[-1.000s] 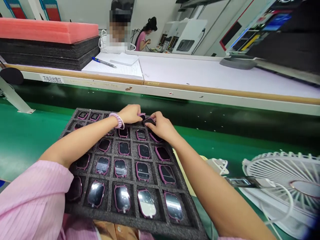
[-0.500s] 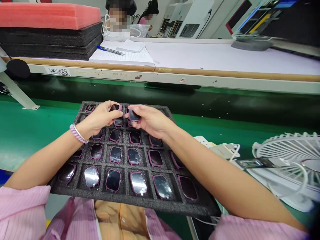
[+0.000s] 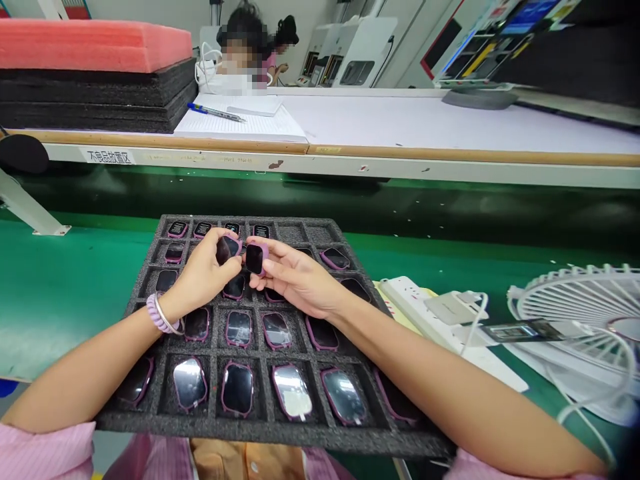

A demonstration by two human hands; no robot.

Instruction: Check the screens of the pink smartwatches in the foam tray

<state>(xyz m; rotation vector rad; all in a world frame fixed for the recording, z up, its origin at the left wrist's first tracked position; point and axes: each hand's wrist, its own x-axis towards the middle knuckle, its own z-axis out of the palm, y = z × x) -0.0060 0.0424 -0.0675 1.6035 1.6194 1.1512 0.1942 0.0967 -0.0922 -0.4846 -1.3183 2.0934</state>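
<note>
**A green worktop before a raised shelf**

At far left, a pale metal post stood on the glossy green surface. Behind it, on the shelf, a pink foam slab topped a stack of black foam. Beside that, a pen lay on lined paper, and two people sat in the room beyond. In front, a black foam tray held purple-framed watches in its compartments. Above it, the person's left hand had its grip clamped on one watch; just beside, the right hand had thumb and fingers closed on a second watch. Farther right, beyond the shelf, stood a white machine. On the worktop, a white power strip lay near a white fan.
</note>
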